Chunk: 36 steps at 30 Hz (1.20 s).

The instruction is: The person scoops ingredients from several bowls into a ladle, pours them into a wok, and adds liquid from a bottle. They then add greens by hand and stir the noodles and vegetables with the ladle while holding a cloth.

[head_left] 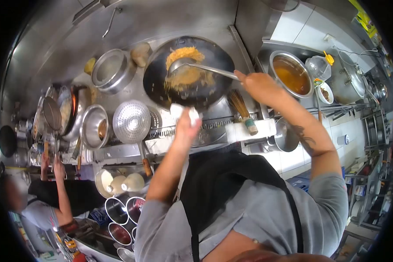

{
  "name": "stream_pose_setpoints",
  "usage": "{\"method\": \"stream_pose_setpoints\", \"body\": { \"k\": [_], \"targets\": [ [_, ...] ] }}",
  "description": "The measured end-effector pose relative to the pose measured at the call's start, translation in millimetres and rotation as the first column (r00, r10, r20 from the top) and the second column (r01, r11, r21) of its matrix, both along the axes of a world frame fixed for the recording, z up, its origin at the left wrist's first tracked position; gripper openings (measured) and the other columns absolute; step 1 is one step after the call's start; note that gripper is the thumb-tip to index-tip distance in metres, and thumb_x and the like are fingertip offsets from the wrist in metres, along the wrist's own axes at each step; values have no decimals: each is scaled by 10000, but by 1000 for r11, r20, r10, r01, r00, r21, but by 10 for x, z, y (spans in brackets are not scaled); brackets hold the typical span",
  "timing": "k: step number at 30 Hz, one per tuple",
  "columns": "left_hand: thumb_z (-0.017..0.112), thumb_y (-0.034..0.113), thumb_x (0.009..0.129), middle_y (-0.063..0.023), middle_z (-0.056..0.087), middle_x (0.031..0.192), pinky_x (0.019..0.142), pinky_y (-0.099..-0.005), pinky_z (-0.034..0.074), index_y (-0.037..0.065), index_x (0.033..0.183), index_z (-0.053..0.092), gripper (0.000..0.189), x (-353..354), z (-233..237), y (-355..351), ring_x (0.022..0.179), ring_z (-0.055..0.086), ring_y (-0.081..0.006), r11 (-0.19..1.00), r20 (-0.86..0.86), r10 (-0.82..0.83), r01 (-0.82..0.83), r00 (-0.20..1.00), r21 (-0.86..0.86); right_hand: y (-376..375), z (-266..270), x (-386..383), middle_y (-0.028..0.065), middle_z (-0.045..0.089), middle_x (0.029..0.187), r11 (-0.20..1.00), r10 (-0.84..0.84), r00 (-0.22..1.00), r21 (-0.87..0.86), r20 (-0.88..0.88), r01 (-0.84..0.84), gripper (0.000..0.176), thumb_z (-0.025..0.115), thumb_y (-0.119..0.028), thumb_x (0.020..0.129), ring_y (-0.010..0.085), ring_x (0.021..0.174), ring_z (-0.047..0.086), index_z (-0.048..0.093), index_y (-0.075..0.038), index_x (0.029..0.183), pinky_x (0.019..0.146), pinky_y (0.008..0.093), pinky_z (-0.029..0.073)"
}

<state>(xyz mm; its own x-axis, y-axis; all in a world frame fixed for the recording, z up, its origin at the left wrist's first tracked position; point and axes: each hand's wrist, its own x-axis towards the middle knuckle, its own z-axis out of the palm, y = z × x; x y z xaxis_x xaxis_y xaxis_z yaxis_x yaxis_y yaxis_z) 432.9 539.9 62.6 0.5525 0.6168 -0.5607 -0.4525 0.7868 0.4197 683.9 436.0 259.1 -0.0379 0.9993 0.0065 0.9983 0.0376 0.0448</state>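
Observation:
A large black wok [225, 65] holds a yellow-orange, finely broken food [190, 78], which could be rice or noodles. My right hand [260, 87] is closed around the handle of a steel ladle [214, 71], whose bowl rests among the food. At the wok's near rim, my left hand [187, 126] is closed on a white cloth [177, 110]. The cloth lies against the rim, and whatever part of the wok it wraps is hidden. Just right of the wok, a bamboo wok brush [244, 113] leans at the stove's front edge.
Left of the wok sit a perforated skimmer [132, 122], a steel bowl [94, 126] and a round steel pot [111, 72]. A pot of amber liquid [291, 74] stands at right. A co-worker [43, 205] handles utensils at far left. Several seasoning containers [119, 233] are lower left.

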Motion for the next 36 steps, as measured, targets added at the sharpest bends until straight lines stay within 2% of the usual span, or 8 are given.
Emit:
{"method": "stream_pose_setpoints", "body": {
  "k": [6,8,12,17,21,27,33,36],
  "targets": [
    [482,109,888,-41,591,791,441,-243,379,66,963,556,114,73,356,162,634,526,-143,991,71,-15,24,997,-130,-212,42,250,212,637,774,953,-8,973,-297,-231,-62,475,575,-164,891,367,714,641,470,-77,1346,665,461,510],
    [491,99,880,-45,578,782,450,-257,400,70,950,551,97,113,28,409,648,529,-146,993,159,-15,34,987,-116,116,-527,324,202,637,773,975,-71,993,-217,-97,49,477,565,-136,890,356,712,644,460,-72,1351,663,457,516],
    [508,236,931,-33,589,798,443,-240,442,119,993,554,140,-120,-651,-365,668,575,-145,995,-62,-83,80,995,-51,244,-618,242,170,629,739,990,-123,988,87,96,114,436,550,-115,886,331,697,646,479,-52,1312,633,454,524],
    [526,193,903,-33,565,739,395,-233,385,94,891,547,102,3,-236,140,602,534,-141,1000,-68,7,-7,998,4,50,482,264,162,622,734,986,-109,990,140,93,95,383,553,-143,888,332,703,637,519,-42,1256,629,439,517],
    [516,155,891,-30,567,747,410,-239,359,102,881,549,63,292,-362,886,607,518,-129,1000,-39,9,-8,999,17,309,618,308,183,633,766,970,-61,993,240,105,34,341,547,-160,893,356,750,635,539,-41,1213,648,458,507],
    [516,138,897,-8,581,826,445,-260,362,124,931,547,49,391,-382,830,681,511,-132,997,-126,-2,-8,992,-76,1213,-653,-141,187,679,918,986,-145,979,-63,147,155,278,445,-89,876,347,862,673,587,32,1082,728,434,545],
    [530,133,885,-31,587,848,447,-247,374,98,942,541,68,404,-296,707,662,538,-140,994,-84,104,-106,991,-22,848,-224,205,174,666,861,980,14,991,-201,131,13,304,447,-82,872,350,827,670,545,27,1138,714,437,540],
    [527,144,900,-23,595,861,451,-251,377,117,978,538,83,262,276,-74,670,544,-130,992,-82,67,-75,994,-99,684,-355,-116,167,670,879,994,-46,981,-89,187,64,285,468,-106,874,351,830,669,557,-11,1127,715,440,539]
  ]
}}
